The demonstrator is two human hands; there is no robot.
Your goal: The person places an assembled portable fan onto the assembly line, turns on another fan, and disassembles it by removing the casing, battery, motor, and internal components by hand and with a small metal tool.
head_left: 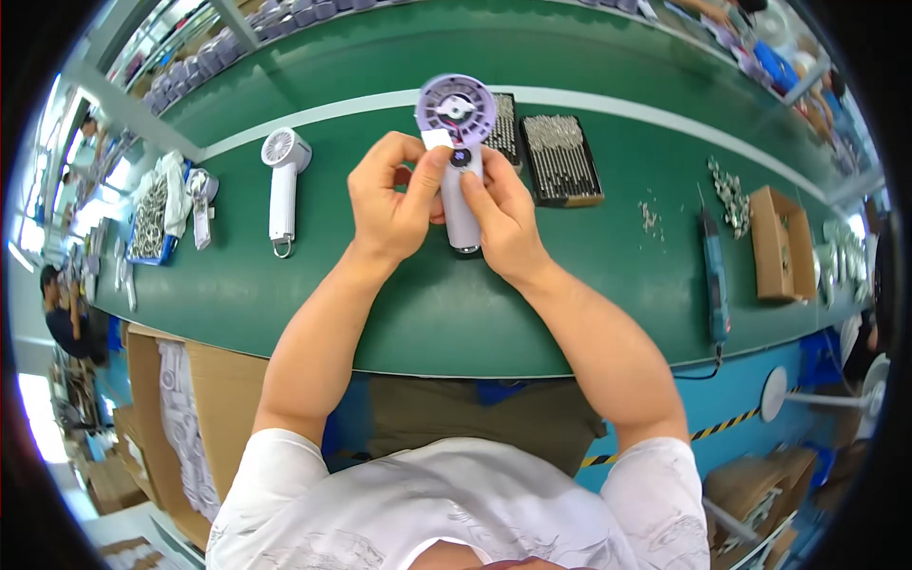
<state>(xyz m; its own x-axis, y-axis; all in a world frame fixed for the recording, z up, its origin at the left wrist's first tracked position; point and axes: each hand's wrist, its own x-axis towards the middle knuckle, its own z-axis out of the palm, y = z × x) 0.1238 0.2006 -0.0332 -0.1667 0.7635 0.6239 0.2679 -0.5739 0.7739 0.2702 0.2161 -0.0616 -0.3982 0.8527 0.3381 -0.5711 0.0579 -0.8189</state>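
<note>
A lilac handheld fan (463,211) is upright in front of me over the green bench, its round head open at the front so the inner parts and some red wire show. Wrapped round its handle from the right side is my right hand (509,220), thumb near the dark round display. My left hand (388,204) pinches a small white piece (437,139) between thumb and forefinger at the neck of the fan. What exactly that piece is, I cannot make out. The lower left fingers are partly hidden behind the handle.
A white handheld fan (283,190) lies to the left, near a blue tray of metal parts (150,223). Right of centre stands a black tray of screws (562,161). Farther right are loose screws (651,218), an electric screwdriver (714,275) and a cardboard box (783,245).
</note>
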